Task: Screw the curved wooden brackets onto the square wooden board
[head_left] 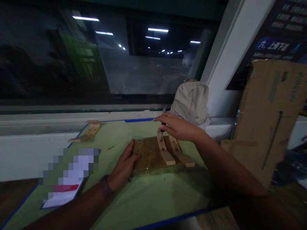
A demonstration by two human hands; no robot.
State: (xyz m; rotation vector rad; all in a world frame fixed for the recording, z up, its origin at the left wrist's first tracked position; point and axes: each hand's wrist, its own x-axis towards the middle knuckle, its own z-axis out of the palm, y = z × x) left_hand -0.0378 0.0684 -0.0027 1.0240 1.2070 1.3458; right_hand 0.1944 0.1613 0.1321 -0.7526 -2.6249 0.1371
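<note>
A brown board [146, 156], shiny as if wrapped in tape or film, lies on the green table. Two curved wooden strips [166, 153] with dark holes or screw heads rest across its right half. My left hand [127, 159] grips the board's left edge, thumb on top. Over the nearer strip, my right hand [176, 126] is closed on the dark handle of a screwdriver [162, 129]. Its shaft points down onto the upper part of that strip. Whether the tip sits in a screw is too small to tell.
Another curved wooden piece [90, 132] lies at the table's back left corner, above a blurred-out packet or booklet [69, 182]. A beige backpack [192, 99] stands behind the table [148, 198] by the window. At right leans a large cardboard sheet [268, 121].
</note>
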